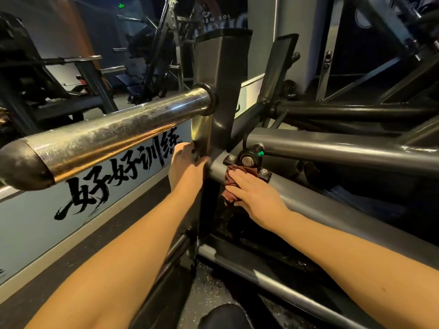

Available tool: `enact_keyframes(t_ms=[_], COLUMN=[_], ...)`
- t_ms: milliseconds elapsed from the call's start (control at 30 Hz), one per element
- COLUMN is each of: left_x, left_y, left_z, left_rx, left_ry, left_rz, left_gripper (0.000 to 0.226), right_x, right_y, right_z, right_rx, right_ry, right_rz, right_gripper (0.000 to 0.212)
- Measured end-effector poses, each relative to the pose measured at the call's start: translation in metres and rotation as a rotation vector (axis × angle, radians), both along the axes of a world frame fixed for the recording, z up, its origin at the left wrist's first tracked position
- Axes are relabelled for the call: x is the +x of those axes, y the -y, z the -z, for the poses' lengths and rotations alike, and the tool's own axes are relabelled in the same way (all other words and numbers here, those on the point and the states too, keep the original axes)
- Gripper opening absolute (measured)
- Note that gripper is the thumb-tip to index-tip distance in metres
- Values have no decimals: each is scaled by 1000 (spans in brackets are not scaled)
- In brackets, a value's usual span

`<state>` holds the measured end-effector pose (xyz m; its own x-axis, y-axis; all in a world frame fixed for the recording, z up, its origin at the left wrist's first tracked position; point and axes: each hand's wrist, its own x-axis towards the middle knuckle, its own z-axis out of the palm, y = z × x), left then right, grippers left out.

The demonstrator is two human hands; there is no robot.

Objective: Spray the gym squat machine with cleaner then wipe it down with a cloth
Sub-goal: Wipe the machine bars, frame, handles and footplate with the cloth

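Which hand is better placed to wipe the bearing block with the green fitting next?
Right. The right hand presses the cloth on the grey tube just below that bearing block. The left hand grips the upright post and has no cloth.

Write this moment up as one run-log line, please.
phase: wiping | left hand: grips upright post | right hand: presses cloth on grey frame tube | beside cloth: bearing block

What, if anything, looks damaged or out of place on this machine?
Only the chrome weight peg at left stands out: its top surface looks mottled and pitted, unlike the smooth grey frame tube under the cloth. Nothing appears spilled or askew.
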<state>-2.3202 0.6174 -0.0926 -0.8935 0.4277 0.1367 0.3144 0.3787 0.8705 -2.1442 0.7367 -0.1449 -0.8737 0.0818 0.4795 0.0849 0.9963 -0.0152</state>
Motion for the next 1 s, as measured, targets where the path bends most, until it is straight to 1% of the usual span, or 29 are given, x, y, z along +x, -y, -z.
enact_keyframes(t_ms=[67,133,167,233,300,367,433,500,567,633,667,700,733,767,800,833,867,900,933,967,1000], left_x=[-1,3,6,11,12,9,7,6,6,7,6,7,6,5,3,3,3,8,5,7,5], left_y=[0,2,2,2,1,1,3,1,-1,-3,-5,-3,-4,-4,-4,-2,-2,0,1,4,2], left_z=[2,-1,-2,-3,-2,-3,-5,-7,-11,-11,-10,-12,-11,-9,-10,-10,-11,-14,-9,-7,-5], left_rx=[-3,10,18,15,7,-26,-77,-107,-120,-185,-231,-227,-231,-199,-156,-114,-101,-106,-194,-212,-247], left_ry=[-68,-216,-279,-336,-327,-317,-373,-444,-415,-425,-424,-384,-305,-260,-203,-217,-157,-51,-80,-89,-166], left_rz=[-13,-41,-47,-52,-49,-38,-30,-42,-78,-73,-66,-51,-49,-41,-18,-37,-45,-43,13,42,41], left_gripper=[55,40,37,39,39,38,42,46,47,48,50,50,48,47,46,47,47,47,49,51,50], right_x=[24,57,73,83,64,32,9,-1,-3,-1,-1,-2,-4,-7,-11,-14,-18,-21,-22,-21,-18], right_y=[-10,-20,-23,-23,-12,8,29,36,38,37,35,32,27,21,14,9,3,-5,-11,-16,-19], right_z=[6,15,18,23,22,21,22,20,14,7,4,-2,-9,-18,-24,-27,-23,-14,-5,3,8], right_rx=[31,62,82,83,27,-40,-149,-234,-271,-308,-292,-226,-128,-24,72,160,232,276,287,272,245], right_ry=[-28,-12,-3,4,33,157,234,173,79,-35,-120,-225,-324,-389,-399,-357,-271,-160,-59,4,18], right_rz=[-26,-21,-9,16,-44,-129,-69,-16,-87,-121,-130,-145,-161,-168,-164,-151,-137,-120,-100,-75,-54], right_gripper=[42,43,44,44,41,39,42,45,46,48,48,47,46,46,47,50,53,55,57,57,57])
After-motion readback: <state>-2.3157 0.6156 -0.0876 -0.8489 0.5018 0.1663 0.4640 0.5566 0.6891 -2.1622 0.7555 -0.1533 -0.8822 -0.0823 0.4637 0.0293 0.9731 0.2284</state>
